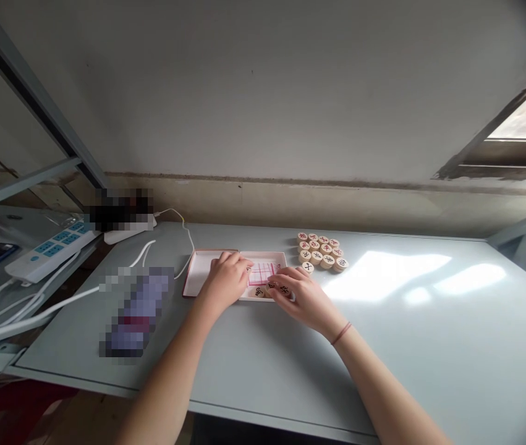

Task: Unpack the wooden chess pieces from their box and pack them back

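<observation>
An open shallow box (263, 254) lies on the table, its lid (198, 272) spread to the left. Inside the box are a sheet with a red grid (261, 273) and several round Chinese chess pieces (259, 292) along the near side. My left hand (228, 279) reaches over the box's left part with curled fingers; whatever they hold is hidden. My right hand (303, 299) comes over the right near corner, thumb and fingers closed around a chess piece there. More chess pieces (317, 256), with red and black characters, stand in rows just right of the box.
A blurred purple object (144, 309) lies left of the box. White cables and a power strip (52, 248) are at the far left, beside a metal frame. A wall rises behind the table (263, 364). Sunlight patches fall on the right side.
</observation>
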Available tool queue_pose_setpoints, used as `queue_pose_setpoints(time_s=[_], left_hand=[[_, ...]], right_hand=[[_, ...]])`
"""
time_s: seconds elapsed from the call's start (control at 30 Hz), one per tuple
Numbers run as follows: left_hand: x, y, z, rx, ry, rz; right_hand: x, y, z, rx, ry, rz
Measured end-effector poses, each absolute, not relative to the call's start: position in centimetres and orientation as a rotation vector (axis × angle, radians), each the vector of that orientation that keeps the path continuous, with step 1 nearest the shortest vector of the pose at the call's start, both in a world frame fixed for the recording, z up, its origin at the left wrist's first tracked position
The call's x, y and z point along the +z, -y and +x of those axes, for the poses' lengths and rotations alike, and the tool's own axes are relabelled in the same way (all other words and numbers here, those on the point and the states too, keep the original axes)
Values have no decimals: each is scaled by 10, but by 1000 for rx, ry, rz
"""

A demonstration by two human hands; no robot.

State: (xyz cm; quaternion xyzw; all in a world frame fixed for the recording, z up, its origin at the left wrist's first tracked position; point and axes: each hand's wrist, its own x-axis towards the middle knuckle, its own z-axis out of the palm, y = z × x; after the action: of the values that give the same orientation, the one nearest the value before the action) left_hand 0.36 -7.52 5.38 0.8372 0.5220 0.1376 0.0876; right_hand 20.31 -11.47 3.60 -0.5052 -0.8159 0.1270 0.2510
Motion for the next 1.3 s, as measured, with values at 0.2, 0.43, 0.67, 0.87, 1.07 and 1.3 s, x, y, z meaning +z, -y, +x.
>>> queue_pose_setpoints(time_s=[0.2, 0.43, 0.67, 0.87, 1.07, 1.3], left_hand=[[47, 73, 4, 311, -1626, 2482], [43, 75, 11, 266, -1716, 2480], [56, 80, 12, 383, -1544, 2409], [60, 89, 16, 227, -1326, 2403], [62, 89, 15, 174, -1358, 2385], [65, 89, 12, 162, -1378, 2354]], right_hand=[[37, 115, 203, 363, 2202, -1356], [39, 116, 200, 347, 2149, -1384], [34, 113, 205, 326, 2052, -1397], [37, 114, 208, 353, 2055, -1416], [38, 116, 203, 402, 2197, -1314], [38, 116, 202, 441, 2225, -1303]])
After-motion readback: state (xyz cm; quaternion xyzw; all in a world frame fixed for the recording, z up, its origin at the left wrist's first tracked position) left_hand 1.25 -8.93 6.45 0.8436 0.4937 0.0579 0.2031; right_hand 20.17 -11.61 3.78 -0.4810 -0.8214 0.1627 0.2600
